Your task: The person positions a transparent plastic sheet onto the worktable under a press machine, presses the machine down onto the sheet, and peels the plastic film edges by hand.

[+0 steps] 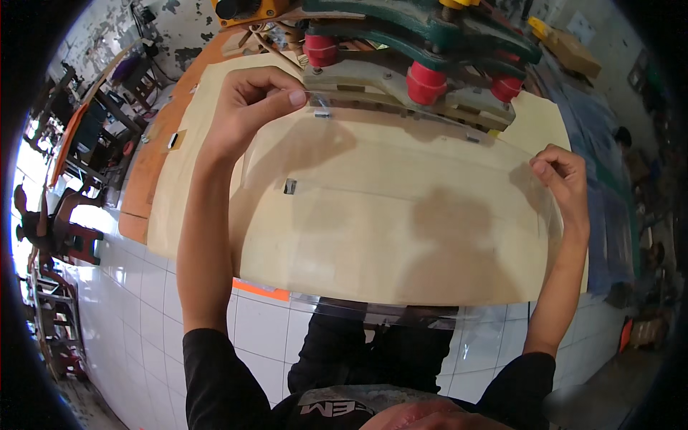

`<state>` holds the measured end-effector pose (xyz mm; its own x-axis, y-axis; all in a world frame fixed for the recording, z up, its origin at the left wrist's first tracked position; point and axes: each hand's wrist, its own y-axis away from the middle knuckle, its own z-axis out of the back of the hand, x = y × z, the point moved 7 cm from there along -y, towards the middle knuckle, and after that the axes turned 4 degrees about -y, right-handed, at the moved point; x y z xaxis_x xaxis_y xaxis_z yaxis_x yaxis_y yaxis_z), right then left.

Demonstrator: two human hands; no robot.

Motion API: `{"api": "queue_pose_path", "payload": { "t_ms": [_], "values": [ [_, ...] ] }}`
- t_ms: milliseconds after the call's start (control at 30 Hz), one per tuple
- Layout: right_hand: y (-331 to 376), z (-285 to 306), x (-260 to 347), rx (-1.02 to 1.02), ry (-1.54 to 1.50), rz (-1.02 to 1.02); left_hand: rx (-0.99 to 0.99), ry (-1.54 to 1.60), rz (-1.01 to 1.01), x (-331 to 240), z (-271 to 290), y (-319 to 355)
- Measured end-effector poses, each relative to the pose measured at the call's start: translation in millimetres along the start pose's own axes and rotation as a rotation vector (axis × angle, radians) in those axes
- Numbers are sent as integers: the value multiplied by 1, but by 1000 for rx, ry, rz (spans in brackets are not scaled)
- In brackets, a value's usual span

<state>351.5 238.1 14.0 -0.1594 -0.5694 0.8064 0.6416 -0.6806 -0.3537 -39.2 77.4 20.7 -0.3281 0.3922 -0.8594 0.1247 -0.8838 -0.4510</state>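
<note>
A clear plastic sheet lies over the pale board, and its near edge hangs past the board's front. My left hand pinches the sheet's far left corner between thumb and fingers, close to the press's metal base. At the far right corner, my right hand pinches the sheet too, a little above the board. The sheet's far edge runs between both hands along the front of the green press. Small dark marks, one a black patch, show on or through the sheet; which of these I cannot tell.
Red knobs stand on the press's grey base. Orange-brown tabletop shows at left. Bluish plastic sheeting lies at right, below a cardboard box. At far left, a person sits by a red stool.
</note>
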Motion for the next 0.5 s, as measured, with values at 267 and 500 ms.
{"api": "queue_pose_path", "payload": {
  "t_ms": [267,500],
  "values": [
    [-1,-1,5,62,28,83,-41,-9,-6,0,-1,0],
    [-1,-23,26,36,152,114,-12,21,-125,-11,-3,-1]
  ]
}}
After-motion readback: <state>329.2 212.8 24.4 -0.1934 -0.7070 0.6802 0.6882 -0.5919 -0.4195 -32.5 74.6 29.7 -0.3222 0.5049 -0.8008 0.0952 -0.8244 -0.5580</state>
